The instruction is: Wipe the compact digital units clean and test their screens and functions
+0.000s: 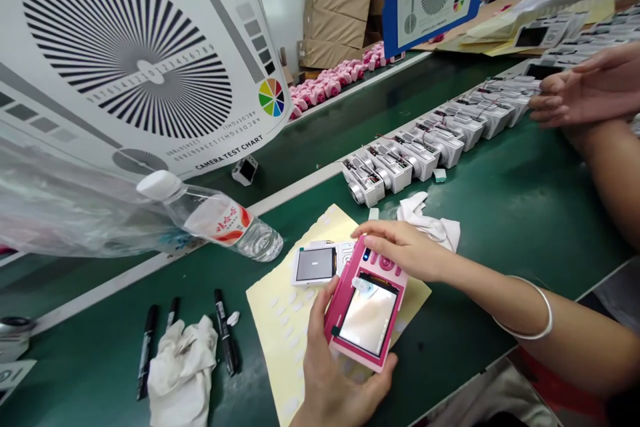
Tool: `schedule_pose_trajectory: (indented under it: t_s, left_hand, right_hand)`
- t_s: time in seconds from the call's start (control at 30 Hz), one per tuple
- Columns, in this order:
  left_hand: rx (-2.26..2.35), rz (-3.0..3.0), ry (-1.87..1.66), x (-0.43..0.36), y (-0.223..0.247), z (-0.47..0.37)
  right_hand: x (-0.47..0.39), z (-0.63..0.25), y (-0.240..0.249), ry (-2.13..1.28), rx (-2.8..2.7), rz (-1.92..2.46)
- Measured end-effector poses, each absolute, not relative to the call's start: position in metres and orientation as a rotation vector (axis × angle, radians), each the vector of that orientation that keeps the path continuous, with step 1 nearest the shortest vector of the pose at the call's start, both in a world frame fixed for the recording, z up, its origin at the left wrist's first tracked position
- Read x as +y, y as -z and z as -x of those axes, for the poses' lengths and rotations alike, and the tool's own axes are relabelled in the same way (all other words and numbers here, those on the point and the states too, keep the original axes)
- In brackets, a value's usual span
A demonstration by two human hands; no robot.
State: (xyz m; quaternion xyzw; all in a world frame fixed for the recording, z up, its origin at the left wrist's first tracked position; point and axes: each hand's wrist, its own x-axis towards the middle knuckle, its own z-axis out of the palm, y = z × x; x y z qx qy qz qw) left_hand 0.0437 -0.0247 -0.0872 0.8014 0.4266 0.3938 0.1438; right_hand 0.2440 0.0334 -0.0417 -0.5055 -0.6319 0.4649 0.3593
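A pink digital camera is held tilted, its lit screen facing me. My left hand wraps its lower end, thumb on one side and fingers on the other. At the upper end my right hand also grips it, with fingers over the edge near the buttons; a white bangle circles that wrist. Behind the pink camera lies a white camera with a dark screen, partly covered by it. Both are over a yellow sheet dotted with pale pieces.
A clear water bottle lies to the left. Black markers and a crumpled cloth lie nearby. Beyond are a row of opened white cameras, another cloth and a hanging test chart. A co-worker's hand reaches in at right.
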Motion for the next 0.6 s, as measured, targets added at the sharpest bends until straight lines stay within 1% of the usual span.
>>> schedule_pose_trajectory:
  t_s: [0.07,0.13,0.23,0.33,0.43,0.5,0.6]
  left_hand:
    - [1.223,-2.300,-1.211,-0.026,0.087,-0.042]
    - [1.209,-2.318,-1.286,-0.027,0.087,-0.041]
    - [1.204,-2.371,-1.428,-0.029,0.085,-0.046]
    - [1.278,-2.402,-1.600,-0.030,0.082,-0.055]
    - [1.300,-2.457,-1.661,-0.028,0.083,-0.058]
    - [1.273,-2.510,-1.649,-0.026,0.085,-0.057]
    - [1.237,-2.625,-1.637,-0.021,0.088,-0.052]
  right_hand:
    - [0.032,-0.244,0.045,-1.252,-1.591,1.184]
    - [0.028,-0.243,0.048,-1.163,-1.604,1.048]
    - [0.019,-0.237,0.049,-0.776,-1.676,0.916]
    - [0.008,-0.228,0.046,-0.337,-1.740,0.895]
    - [0.002,-0.221,0.044,-0.050,-1.763,0.896]
    - [0.001,-0.218,0.045,0.010,-1.769,0.910]
    - [0.002,-0.215,0.047,0.014,-1.767,0.938]
